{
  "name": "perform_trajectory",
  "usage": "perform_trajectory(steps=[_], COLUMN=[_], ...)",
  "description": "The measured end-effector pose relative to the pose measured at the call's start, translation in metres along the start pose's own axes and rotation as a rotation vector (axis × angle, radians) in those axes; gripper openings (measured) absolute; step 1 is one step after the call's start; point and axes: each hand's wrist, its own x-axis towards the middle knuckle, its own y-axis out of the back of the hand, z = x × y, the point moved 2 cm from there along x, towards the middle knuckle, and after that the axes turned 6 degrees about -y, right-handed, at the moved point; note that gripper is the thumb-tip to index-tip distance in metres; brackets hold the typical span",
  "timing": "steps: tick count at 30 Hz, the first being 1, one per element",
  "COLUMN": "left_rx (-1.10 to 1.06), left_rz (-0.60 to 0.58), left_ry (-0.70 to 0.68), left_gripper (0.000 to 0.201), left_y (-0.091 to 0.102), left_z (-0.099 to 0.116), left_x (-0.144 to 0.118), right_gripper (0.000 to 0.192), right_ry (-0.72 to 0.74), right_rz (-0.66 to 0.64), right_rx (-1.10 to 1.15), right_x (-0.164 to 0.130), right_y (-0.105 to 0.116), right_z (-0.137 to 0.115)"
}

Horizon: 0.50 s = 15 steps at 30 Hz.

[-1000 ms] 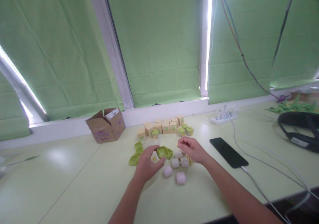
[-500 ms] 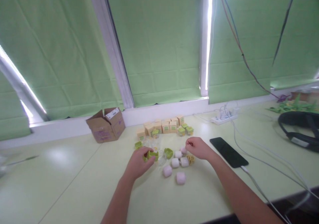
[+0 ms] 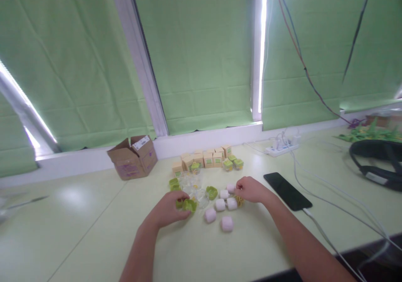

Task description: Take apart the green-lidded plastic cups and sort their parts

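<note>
My left hand (image 3: 169, 208) curls round a light-green plastic lid-like piece (image 3: 190, 206), thumb below and fingers above. Another green bit shows partly under those fingers. My right hand (image 3: 251, 189) is closed in a pinch beside a yellow looped bundle (image 3: 239, 201); what its fingertips hold, if anything, is hidden. Between the hands lie several small white-pink cylinders (image 3: 227, 223). A loose green piece (image 3: 211, 193) rests next to clear plastic cups (image 3: 202, 198). More green pieces (image 3: 174, 184) sit just beyond my left hand.
Small beige boxes (image 3: 208, 160) stand in a group at the back, with green-topped clear containers (image 3: 238, 164) to their right. An open cardboard box (image 3: 133, 158) is at back left. On the right are a black phone (image 3: 287, 191) on a white cable, a power strip (image 3: 282, 148) and a black headset (image 3: 377, 165).
My left hand has moved slightly nearer and left with the green piece, which has turned. My right hand has shifted a little down and right, closer to the yellow bundle.
</note>
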Motion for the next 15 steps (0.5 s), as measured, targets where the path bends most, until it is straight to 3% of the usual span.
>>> perform_trajectory(steps=[15], left_rx=[0.038], left_rz=[-0.108], left_ry=[0.032], left_gripper=[0.041], left_y=[0.0004], left_z=[-0.0067], left_x=[-0.0016], right_gripper=[0.017], right_ry=[0.020], right_rz=[-0.055], right_rx=[0.015], right_x=[-0.0014], right_y=[-0.0039], right_z=[-0.0008])
